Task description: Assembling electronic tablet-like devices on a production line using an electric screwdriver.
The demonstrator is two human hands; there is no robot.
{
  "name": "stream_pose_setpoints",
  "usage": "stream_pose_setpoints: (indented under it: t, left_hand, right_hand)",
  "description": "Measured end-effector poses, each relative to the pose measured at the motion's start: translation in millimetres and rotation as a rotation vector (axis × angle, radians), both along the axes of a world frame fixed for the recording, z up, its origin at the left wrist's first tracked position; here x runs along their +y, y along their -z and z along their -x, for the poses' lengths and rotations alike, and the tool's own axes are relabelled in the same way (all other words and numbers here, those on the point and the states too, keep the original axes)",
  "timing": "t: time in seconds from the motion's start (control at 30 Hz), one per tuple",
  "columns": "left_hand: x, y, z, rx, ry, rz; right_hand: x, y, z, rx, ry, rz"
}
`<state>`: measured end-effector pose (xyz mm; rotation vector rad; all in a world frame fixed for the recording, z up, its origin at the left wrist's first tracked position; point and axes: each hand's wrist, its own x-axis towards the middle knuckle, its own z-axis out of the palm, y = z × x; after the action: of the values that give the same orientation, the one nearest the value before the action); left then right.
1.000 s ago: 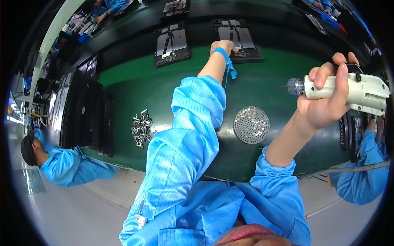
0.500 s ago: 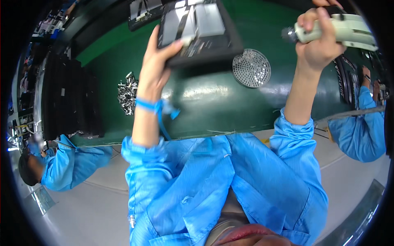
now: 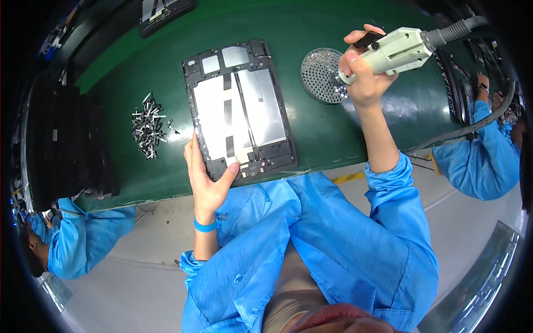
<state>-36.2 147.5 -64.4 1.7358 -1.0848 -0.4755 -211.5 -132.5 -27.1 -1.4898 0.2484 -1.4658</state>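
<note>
In front of me lies an opened tablet [image 3: 264, 105], its silver battery plates and black strips showing inside a dark frame. My left hand [image 3: 208, 180] grips its lower left corner, with the thumb on top. A pale green electric screwdriver [image 3: 397, 53] with a thick grey cable is held in my right hand [image 3: 366, 77]. Its tip end is over the right side of a round screw tray [image 3: 319, 75], which is full of small holes and bright screws. Whether the tip touches a screw is hidden.
Left of the tablet is a pile of small black-and-silver parts [image 3: 149, 126]. Dark panels stand in a row [image 3: 66, 139] at the far left. Another opened tablet [image 3: 161, 14] lies at the back. Co-workers in blue sleeves [image 3: 480, 161] sit at both sides. The screwdriver's cable [image 3: 472, 125] trails at right.
My left hand has brought the tablet down and nearer, turning its open face up. My right hand has moved left, carrying the screwdriver to the screw tray.
</note>
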Motion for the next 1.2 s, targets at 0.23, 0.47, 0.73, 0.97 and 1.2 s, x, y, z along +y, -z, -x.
stream_pose_setpoints:
  t: [0.23,0.47,0.73,0.97,1.2]
  left_hand:
    - [-5.1,-1.9,-3.2,-0.300,0.076,-0.125]
    - [-11.2,2.1,-2.6,-0.257,-0.040,0.022]
    - [-14.9,0.5,0.9,-0.281,-0.060,-0.018]
    - [-13.7,3.7,-0.7,-0.280,-0.073,-0.002]
    - [-13.8,4.6,-1.4,-0.258,-0.073,-0.001]
  right_hand:
    - [6.4,9.7,8.7,-0.036,-0.095,-0.112]
    - [17.1,13.7,8.9,0.010,-0.065,-0.106]
    - [11.1,13.3,15.7,0.025,-0.109,-0.080]
    - [12.1,15.2,15.3,0.066,-0.107,-0.075]
    - [12.9,16.6,15.8,0.060,-0.118,-0.088]
